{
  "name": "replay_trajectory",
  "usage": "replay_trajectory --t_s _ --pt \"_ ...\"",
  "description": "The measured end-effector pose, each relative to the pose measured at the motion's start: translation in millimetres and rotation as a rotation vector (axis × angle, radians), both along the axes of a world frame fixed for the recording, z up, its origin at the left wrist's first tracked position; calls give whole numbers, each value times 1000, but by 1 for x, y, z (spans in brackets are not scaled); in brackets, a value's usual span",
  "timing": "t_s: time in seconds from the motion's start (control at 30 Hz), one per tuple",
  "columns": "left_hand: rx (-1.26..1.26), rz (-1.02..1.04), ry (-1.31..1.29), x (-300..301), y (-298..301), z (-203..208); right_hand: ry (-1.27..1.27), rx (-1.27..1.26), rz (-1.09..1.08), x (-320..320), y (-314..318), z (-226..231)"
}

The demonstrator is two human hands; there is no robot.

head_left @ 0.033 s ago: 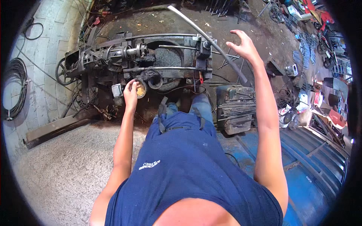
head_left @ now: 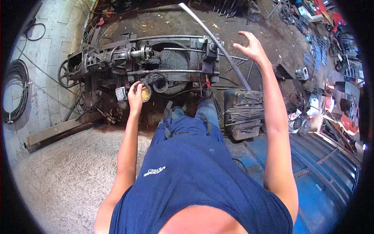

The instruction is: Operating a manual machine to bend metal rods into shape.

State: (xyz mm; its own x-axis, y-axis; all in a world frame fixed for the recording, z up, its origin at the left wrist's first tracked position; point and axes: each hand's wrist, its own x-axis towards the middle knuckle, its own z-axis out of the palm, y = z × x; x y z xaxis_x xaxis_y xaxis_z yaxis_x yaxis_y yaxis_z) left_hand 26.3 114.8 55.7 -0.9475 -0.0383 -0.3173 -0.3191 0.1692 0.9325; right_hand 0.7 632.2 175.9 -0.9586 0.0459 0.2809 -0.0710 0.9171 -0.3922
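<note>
My left hand (head_left: pixel 135 97) is at the near side of a greasy metalworking machine (head_left: pixel 132 54), its fingers pinched together. It overlaps a round tin (head_left: pixel 146 93) with something yellow inside; whatever the fingertips hold, if anything, I cannot make out. Raised on the far right is my right hand (head_left: pixel 251 47), empty, with thumb and fingers apart. Just left of it, a long metal lever (head_left: pixel 214 41) slants across the machine's carriage (head_left: pixel 211 52), apart from the hand. A thin rod (head_left: pixel 181 49) points from the carriage toward the round chuck (head_left: pixel 147 51).
Dark metal chips (head_left: pixel 175 62) fill a round pan under the guide bars. A clear square container (head_left: pixel 121 93) sits left of the tin. Metal rods (head_left: pixel 244 113) lie on a box by my right leg. Coiled cable (head_left: pixel 17 91) hangs left; blue metal sheeting (head_left: pixel 311 187) lies right.
The lever has turned slightly: its near end has swung left and toward me, its far end a little right. Both hands look almost unmoved.
</note>
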Motion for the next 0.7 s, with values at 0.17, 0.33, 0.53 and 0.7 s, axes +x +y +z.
replay_trajectory --t_s 0.17,0.33,0.53,0.7 --pt "-51 39 60 13 47 50 -668 10 -113 44 -20 -71" --pt "-82 256 59 53 51 59 -679 -115 522 42 -149 -65" --pt "-167 347 175 40 73 75 -689 -924 520 -71 -192 -30" --pt "-374 144 435 0 143 114 -533 -1122 374 -6 -63 45"
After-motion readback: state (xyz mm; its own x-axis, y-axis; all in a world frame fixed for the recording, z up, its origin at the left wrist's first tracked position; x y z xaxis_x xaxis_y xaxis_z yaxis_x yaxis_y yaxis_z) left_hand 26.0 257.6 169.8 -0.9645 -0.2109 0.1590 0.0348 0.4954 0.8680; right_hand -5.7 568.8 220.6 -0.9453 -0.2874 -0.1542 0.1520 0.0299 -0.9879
